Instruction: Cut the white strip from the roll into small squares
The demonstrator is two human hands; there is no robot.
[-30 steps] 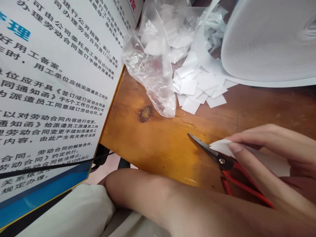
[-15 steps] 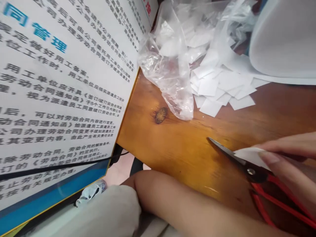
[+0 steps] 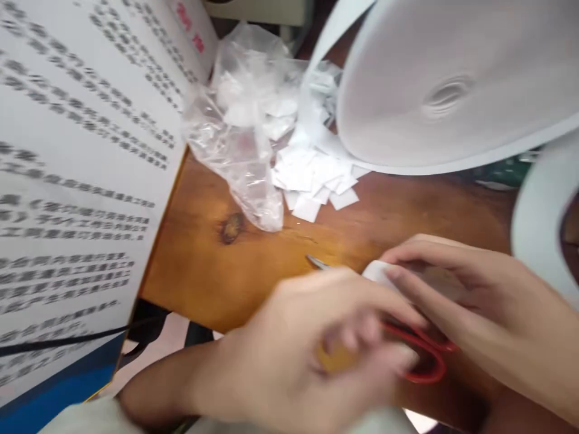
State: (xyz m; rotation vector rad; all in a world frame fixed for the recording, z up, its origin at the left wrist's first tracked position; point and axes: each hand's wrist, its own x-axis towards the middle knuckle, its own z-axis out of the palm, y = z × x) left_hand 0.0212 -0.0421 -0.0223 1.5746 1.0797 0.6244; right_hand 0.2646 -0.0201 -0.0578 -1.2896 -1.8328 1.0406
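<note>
My right hand (image 3: 479, 301) pinches a small white paper piece (image 3: 377, 272) between thumb and fingers, just above the wooden table (image 3: 203, 265). My left hand (image 3: 325, 343) is blurred in the foreground, its fingers curled over the red-handled scissors (image 3: 425, 358). The steel blade tip (image 3: 315, 261) pokes out from behind the left hand, right beside the paper piece. The middle of the scissors is hidden by that hand.
A heap of cut white paper squares (image 3: 316, 181) lies behind the hands, next to a crumpled clear plastic bag (image 3: 239, 138). A big white roll (image 3: 452, 90) stands at the back right. A printed board (image 3: 76, 181) stands along the table's left edge.
My left hand has come up from the bottom edge and now covers the scissors. The view swung right and blurred. The right hand still pinches the paper piece.
</note>
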